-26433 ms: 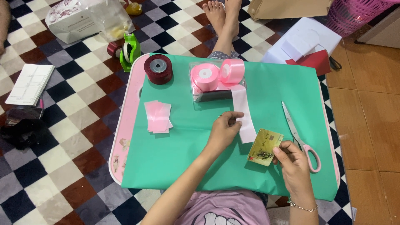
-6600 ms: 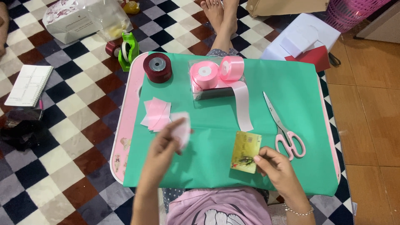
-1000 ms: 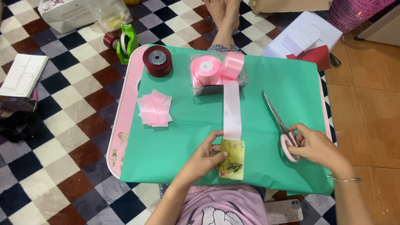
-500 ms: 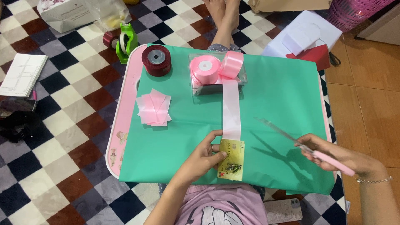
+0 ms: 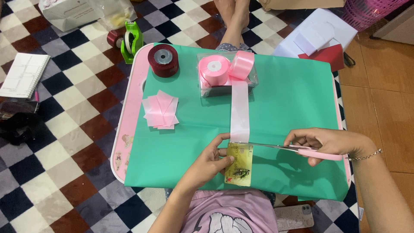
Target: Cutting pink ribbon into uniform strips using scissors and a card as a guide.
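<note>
The left hand (image 5: 211, 162) presses a yellow card (image 5: 238, 165) flat on the green sheet (image 5: 293, 99). Its fingers (image 5: 220, 142) are narrow, curled over the card's left and upper edges, with the fingertips at the top corner. The pink ribbon (image 5: 239, 113) runs from the spool (image 5: 242, 64) down to the card's top edge, just beyond those fingertips. The card appears to serve as a length gauge: its upper edge marks the cut line, and the hand's pressure probably keeps ribbon and card from shifting.

The right hand (image 5: 323, 144) holds the scissors (image 5: 297, 149), fingers closed around the pink handles. The blades point left, lying across the ribbon at the card's top edge, close to the left fingertips. The blades look nearly together. Whether they have bitten into the ribbon cannot be told.

A stack of cut pink pieces (image 5: 161, 110) lies well apart to the left of the left hand, likely kept out of the cutting zone. A second pink roll (image 5: 214, 70) sits with the spool in a clear box (image 5: 250, 84); a dark red roll (image 5: 163, 59) stands beside it.

Hidden or unclear:
- The ribbon end under the card or fingers is not visible.
- The right fingers cover the handle loops.
- The pink tray (image 5: 129, 125) shows only at its left and right edges.
- The feet (image 5: 233, 13) of another person are cut off at the top edge.
</note>
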